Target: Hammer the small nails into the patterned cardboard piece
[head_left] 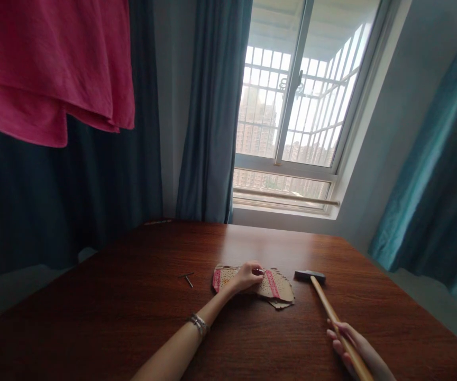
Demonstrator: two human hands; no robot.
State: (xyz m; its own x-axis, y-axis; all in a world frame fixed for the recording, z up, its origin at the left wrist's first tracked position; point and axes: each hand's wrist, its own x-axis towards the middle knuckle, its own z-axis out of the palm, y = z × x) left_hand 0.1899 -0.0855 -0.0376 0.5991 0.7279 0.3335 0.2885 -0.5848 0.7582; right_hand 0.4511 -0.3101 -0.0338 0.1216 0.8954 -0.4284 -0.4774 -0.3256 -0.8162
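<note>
My left hand [246, 276] rests on a flat piece of patterned cardboard [274, 286] with pink bands, lying on the wooden table [133, 317]. Its fingers are pinched together on top of the cardboard; whatever they hold is too small to name. My right hand [353, 349] is wrapped around the wooden handle of a hammer [323, 301]. The hammer's dark metal head [310, 275] lies on the table just right of the cardboard. Two small nails [188, 277] lie on the table left of the cardboard.
Behind the table are a window [292, 116] with a grille and dark blue curtains [212, 132]. A pink cloth [54, 69] hangs at the upper left. Teal curtains [438, 174] hang at the right.
</note>
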